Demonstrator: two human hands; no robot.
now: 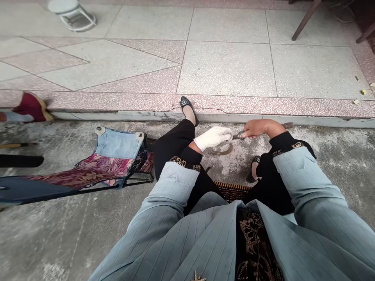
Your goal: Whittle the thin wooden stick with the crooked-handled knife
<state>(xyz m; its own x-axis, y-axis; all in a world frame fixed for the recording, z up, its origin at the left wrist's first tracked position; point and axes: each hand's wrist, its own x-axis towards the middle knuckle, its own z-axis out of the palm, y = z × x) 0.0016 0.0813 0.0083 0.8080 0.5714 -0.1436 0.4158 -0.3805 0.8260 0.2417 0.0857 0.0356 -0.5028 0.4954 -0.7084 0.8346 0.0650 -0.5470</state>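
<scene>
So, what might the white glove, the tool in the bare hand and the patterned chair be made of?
White glove: probably knitted cotton; matte, soft-looking, with a snug cuff.
Tool in the right hand: its dull brown end could be worn wood or rusted metal.
Chair: probably matte cloth, judging by its leafy print; the pale-blue panel resembles faded denim.

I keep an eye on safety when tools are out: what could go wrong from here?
The right hand is bare around the slim tool, so a slip might scrape it. The left hand, in a white knit glove, is close to that tool; if it has a sharp edge, which I can't make out, the fingers could get nicked. The left shoe is at the step's edge, which might catch the foot on rising.
</scene>
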